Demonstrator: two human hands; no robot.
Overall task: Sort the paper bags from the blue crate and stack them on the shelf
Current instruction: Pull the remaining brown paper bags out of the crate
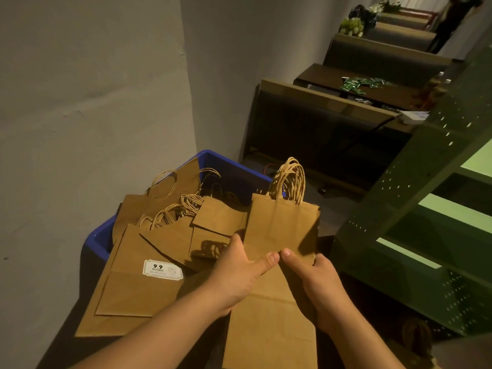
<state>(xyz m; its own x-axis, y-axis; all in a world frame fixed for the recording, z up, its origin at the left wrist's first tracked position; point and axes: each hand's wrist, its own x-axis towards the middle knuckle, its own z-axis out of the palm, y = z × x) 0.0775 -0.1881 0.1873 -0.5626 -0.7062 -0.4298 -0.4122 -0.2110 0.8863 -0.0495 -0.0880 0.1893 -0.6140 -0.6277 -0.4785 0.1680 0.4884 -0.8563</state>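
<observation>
Nearest the camera, at 6 o'clock in the head view, we see a flat brown paper bag (269, 328) lying lengthwise, its near end running out of the lower edge of the picture.

Both forearms enter from the lower edge. Our left hand (239, 272) and right hand (319, 283) grip a small stack of bags (282, 227) at its lower edge, just right of centre. Each thumb lies on the front face of the stack, and the two thumb tips nearly meet. The remaining fingers of both hands are curled behind the paper and are hidden, so we cannot tell their exact spread. The stack stands upright, with its bundled twisted-paper handles (288, 179) pointing toward 12 o'clock.

At 9 to 11 o'clock from the hands sits the blue crate (229, 166), set against a grey wall (93, 102). It holds a loose heap of further paper bags (165, 230), lying at mixed angles with their handles tangled. One large bag at 8 o'clock carries a white label (163, 270) reading "9.9".

At 3 o'clock stands the green perforated metal shelf (431, 209), with pale green boards. The held stack is near it but not on it.

At 1 o'clock, dark booth seats (319, 123) line the wall.
</observation>
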